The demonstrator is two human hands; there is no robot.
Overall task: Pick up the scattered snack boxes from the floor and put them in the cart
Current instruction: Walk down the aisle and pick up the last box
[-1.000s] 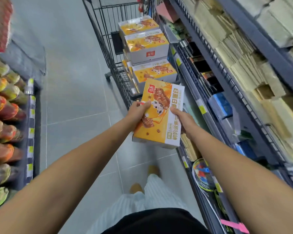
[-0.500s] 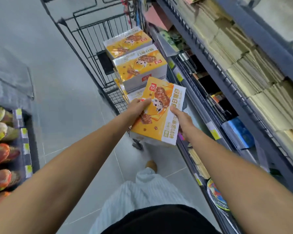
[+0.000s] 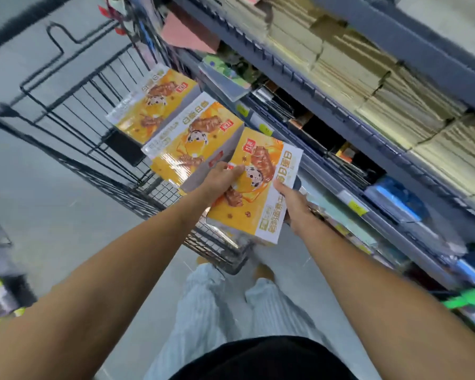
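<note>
- Held snack box: a flat orange-and-white carton, face up and tilted. It is carried in the air over the near end of the cart, not resting on anything.
- Left hand: clamped on the box's left long edge, thumb pressed on the printed face. The fingers curl out of sight beneath it.
- Right hand: clamped on the opposite long edge, along the white side, thumb on top. Its other fingers are hidden under the carton, so how far they reach cannot be told.
- Stacked boxes: two of the same cartons already lie in the cart, overlapping like tiles. The held box sits just beside the nearer one, and whether they touch cannot be told from here.
- Surroundings: a grey shelf stocked with goods runs close along the cart's right side, with pale floor tiles to the left.
- Handling, as a judgement:
  - The carton looks stiff and keeps its flat shape under the two-sided hold, so it should bear squeezing at the edges.
  - The sheen on the faces suggests a glossy film — likely slippery, so a flat pinch could slide.
  - Weight seems moderate rather than heavy. The broad panel is awkward for one hand.
- Where to take hold, as a judgement:
  - The two long edges near mid-length, thumbs above and fingers below — as shown.
  - Pressing the middle of the face risks denting it, and the contents may be crushable.
</note>
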